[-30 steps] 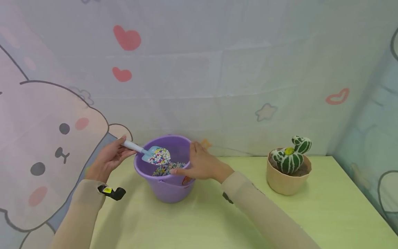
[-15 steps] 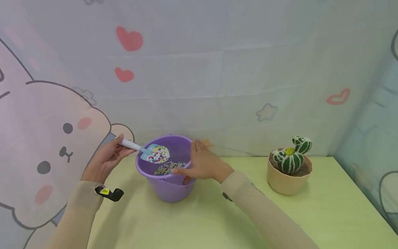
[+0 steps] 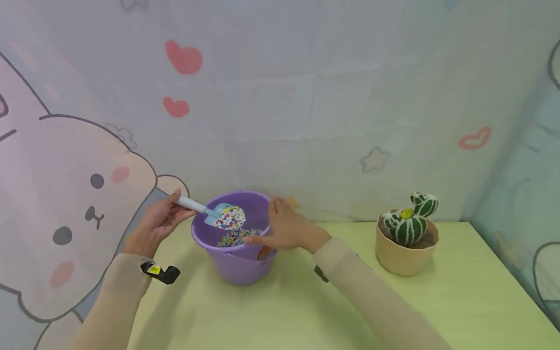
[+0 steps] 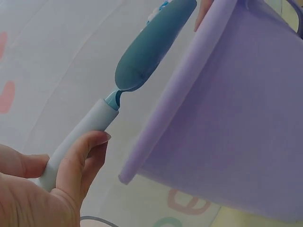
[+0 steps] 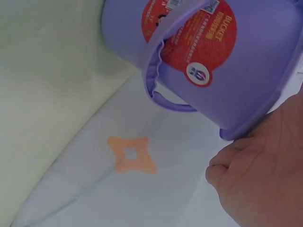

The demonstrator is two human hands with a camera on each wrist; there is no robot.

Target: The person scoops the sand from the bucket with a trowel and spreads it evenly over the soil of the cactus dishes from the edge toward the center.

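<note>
My left hand (image 3: pixel 157 221) holds the white handle of a scoop (image 3: pixel 190 204) at the left side of a purple bucket (image 3: pixel 242 270). The scoop's pale blue blade carries a heap of multicoloured beads (image 3: pixel 231 218) over the bucket's opening. From the left wrist view, the underside of the blade (image 4: pixel 147 52) shows above the rim, with thumb and fingers round the handle. More small beads (image 3: pixel 234 237) lie inside the bucket. My right hand (image 3: pixel 290 228) grips the bucket's right rim, its thumb reaching over the front edge. In the right wrist view its fingers bend at the rim (image 5: pixel 253 123).
A cactus (image 3: pixel 409 226) in a peach-coloured pot (image 3: pixel 404 255) stands on the right of the light green table (image 3: pixel 350 296). Behind hangs a printed cloth backdrop (image 3: pixel 306 121). The bucket's purple handle (image 5: pixel 156 71) hangs down beside a red label (image 5: pixel 203 47).
The loaded scoop and left hand have shifted slightly right over the bucket. The right hand stays at the rim, and the bucket has hardly moved.
</note>
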